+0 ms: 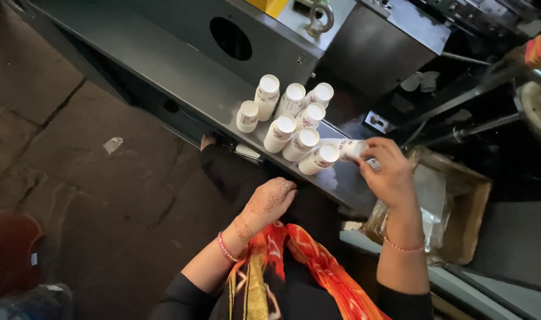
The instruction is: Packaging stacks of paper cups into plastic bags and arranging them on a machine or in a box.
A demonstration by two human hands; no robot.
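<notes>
Several stacks of white paper cups stand close together on a grey metal ledge of a machine. My right hand is closed on a short stack of white cups, held on its side at the right end of the group, next to the nearest stack. My left hand hangs below the ledge edge with fingers curled and nothing in it, above my dark clothing and an orange scarf.
The grey machine body has a round hole and a metal ring on top. A brown cardboard box lined with clear plastic sits at the right. Stone floor lies on the left, with a dark red object at the lower left.
</notes>
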